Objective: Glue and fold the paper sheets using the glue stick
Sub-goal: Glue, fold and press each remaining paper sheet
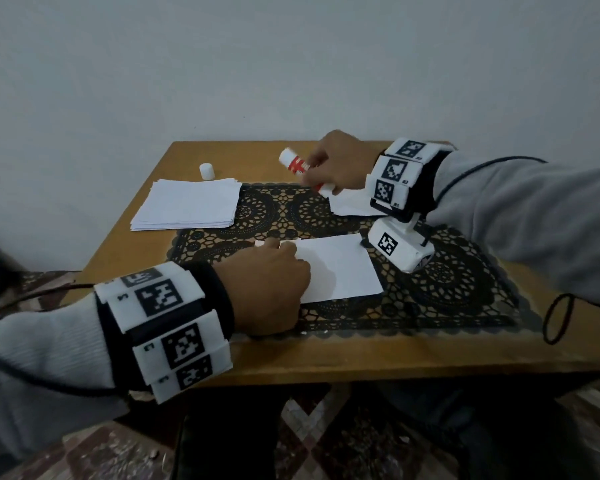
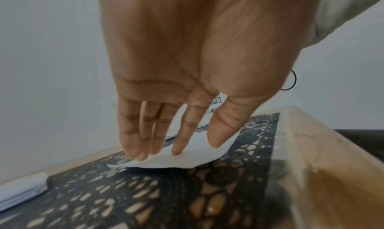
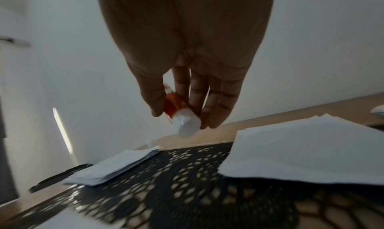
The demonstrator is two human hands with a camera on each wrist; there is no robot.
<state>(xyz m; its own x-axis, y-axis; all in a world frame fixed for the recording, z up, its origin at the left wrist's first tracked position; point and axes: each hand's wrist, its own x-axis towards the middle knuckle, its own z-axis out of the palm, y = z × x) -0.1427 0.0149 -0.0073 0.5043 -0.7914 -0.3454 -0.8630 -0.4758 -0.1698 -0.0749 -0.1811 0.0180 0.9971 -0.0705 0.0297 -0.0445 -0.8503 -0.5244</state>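
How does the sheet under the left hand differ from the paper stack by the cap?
The sheet is single; the paper stack is many layers. The sheet lies on the black lace mat, pinned by the left hand; the stack sits untouched, mostly on bare wooden table. Both are white and lie flat.

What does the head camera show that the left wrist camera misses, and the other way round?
Only the head view shows the right hand holding the red and white glue stick, and the small white cap standing on the wooden table. Only the left wrist view shows the left hand's straight fingertips pressing the paper. Both show the white paper sheet on the black lace mat and the stack of white paper.
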